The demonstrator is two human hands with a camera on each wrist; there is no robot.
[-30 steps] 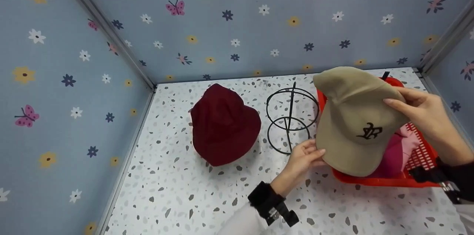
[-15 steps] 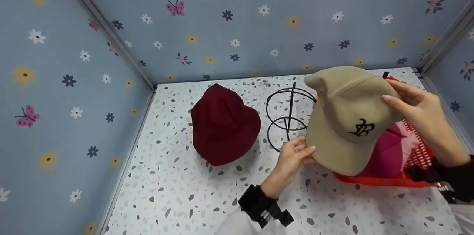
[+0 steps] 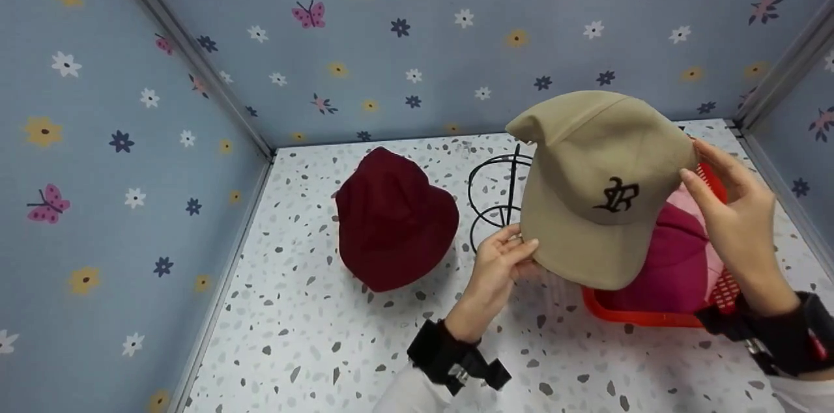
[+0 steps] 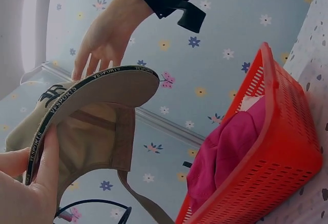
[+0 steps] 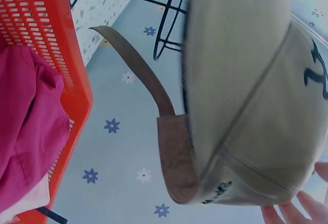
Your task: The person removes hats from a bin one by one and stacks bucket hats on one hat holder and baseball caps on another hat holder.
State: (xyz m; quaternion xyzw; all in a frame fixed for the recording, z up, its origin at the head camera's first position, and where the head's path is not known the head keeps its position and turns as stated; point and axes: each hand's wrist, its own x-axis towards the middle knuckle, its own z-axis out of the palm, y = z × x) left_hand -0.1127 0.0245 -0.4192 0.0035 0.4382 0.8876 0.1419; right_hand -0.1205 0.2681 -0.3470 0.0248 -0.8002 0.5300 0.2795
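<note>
A beige baseball cap (image 3: 599, 172) with a black embroidered logo hangs above the table in the head view. My left hand (image 3: 498, 263) pinches the edge of its brim, thumb on top. At the crown's right side is my right hand (image 3: 736, 204), with thumb and fingers spread apart; in the right wrist view its fingertips (image 5: 287, 214) touch or nearly touch the crown. The cap's inside and loose back strap (image 4: 141, 198) show in the left wrist view. Behind the cap stands a black wire rack (image 3: 485, 191) with rings, partly hidden.
A dark red bucket hat (image 3: 394, 221) sits on the speckled table (image 3: 313, 335) at left. On the right, a red plastic basket (image 3: 645, 318) holds a magenta hat (image 3: 677, 263) and pale pink fabric (image 3: 713, 263). Flowered panels (image 3: 417, 42) enclose the back and sides.
Both hands have moved left and slightly up with the cap, from over the basket to partly in front of the wire rack. The right thumb has slid off the crown's front to its edge.
</note>
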